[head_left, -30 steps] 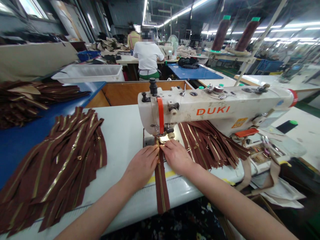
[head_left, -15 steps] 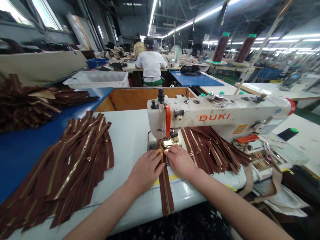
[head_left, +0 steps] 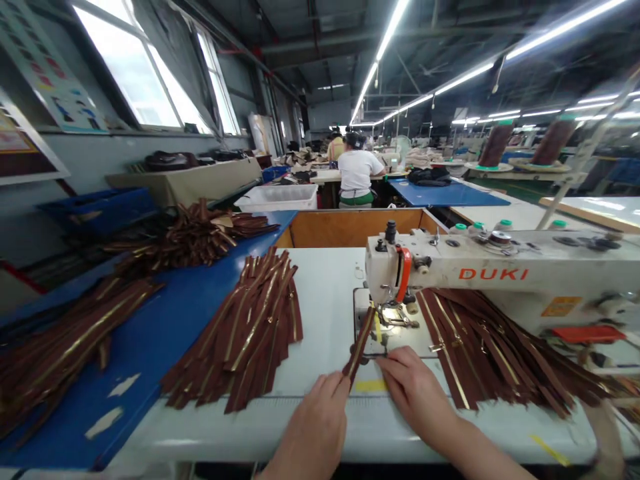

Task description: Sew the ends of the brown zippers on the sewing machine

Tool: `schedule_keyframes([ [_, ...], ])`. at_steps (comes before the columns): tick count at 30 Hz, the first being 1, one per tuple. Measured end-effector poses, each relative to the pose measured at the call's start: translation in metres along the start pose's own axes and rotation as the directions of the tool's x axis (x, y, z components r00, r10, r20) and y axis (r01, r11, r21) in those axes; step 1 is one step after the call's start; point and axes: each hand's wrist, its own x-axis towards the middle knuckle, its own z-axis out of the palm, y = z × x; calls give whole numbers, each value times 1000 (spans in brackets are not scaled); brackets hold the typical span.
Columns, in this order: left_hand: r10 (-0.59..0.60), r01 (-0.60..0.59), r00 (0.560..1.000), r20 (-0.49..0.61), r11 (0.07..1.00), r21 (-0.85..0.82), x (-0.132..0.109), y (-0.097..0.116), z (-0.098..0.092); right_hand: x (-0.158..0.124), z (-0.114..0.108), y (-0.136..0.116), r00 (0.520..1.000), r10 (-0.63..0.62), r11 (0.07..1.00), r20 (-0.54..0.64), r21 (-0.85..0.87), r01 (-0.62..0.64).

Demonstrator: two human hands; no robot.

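A brown zipper [head_left: 361,344] with gold teeth runs slantwise from under the needle of the white DUKI sewing machine [head_left: 500,268] down to my left hand [head_left: 316,423]. My left hand pinches the zipper's near end between thumb and fingers. My right hand [head_left: 417,390] lies beside it on the machine bed, fingers curled, fingertips at the zipper just below the presser foot. A fan of brown zippers [head_left: 247,333] lies left of the machine. Another heap of zippers [head_left: 495,350] sits under the machine arm on the right.
A blue side table [head_left: 165,333] at the left carries more zipper piles [head_left: 197,233]. Behind the machine are a wooden box [head_left: 350,227] and a white bin [head_left: 280,197]. A person in a white shirt [head_left: 357,175] sits with their back to me. Thread cones [head_left: 497,143] stand at right.
The view has swung up and left. My left hand has drawn back toward me, pulling the zipper slantwise away from the needle. My right hand has slid back along the bed.
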Motion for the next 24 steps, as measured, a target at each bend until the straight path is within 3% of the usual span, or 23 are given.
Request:
schedule_keyframes([
  [2, -175, 180, 983, 51, 976, -125, 15, -19, -18, -1, 2, 5, 1000, 12, 999, -24, 37, -11],
  [4, -392, 399, 917, 78, 901, -172, 37, -46, -48, -1, 4, 8, 1000, 2, 999, -29, 41, -1],
  [5, -449, 450, 893, 41, 881, -145, 48, -61, -68, -1, 5, 9, 1000, -3, 999, -31, 40, 4],
  [9, -559, 568, 808, -184, 823, -5, 85, -118, -146, -1, 6, 7, 999, -14, 999, -43, 30, 15],
  [12, -544, 601, 783, -302, 786, 142, 96, -143, -175, 0, 7, 7, 998, -29, 999, -54, 17, 30],
  [15, -511, 573, 817, -266, 772, 275, 92, -153, -167, 1, 7, 6, 998, -15, 1000, -58, 6, 15],
  [20, -459, 473, 879, -132, 800, 368, 68, -160, -122, 0, 1, -2, 997, 37, 999, -62, -3, -37],
  [24, -201, 330, 938, -284, 773, 542, 52, -162, -91, -11, -17, 2, 997, 66, 995, -34, -69, -69],
])
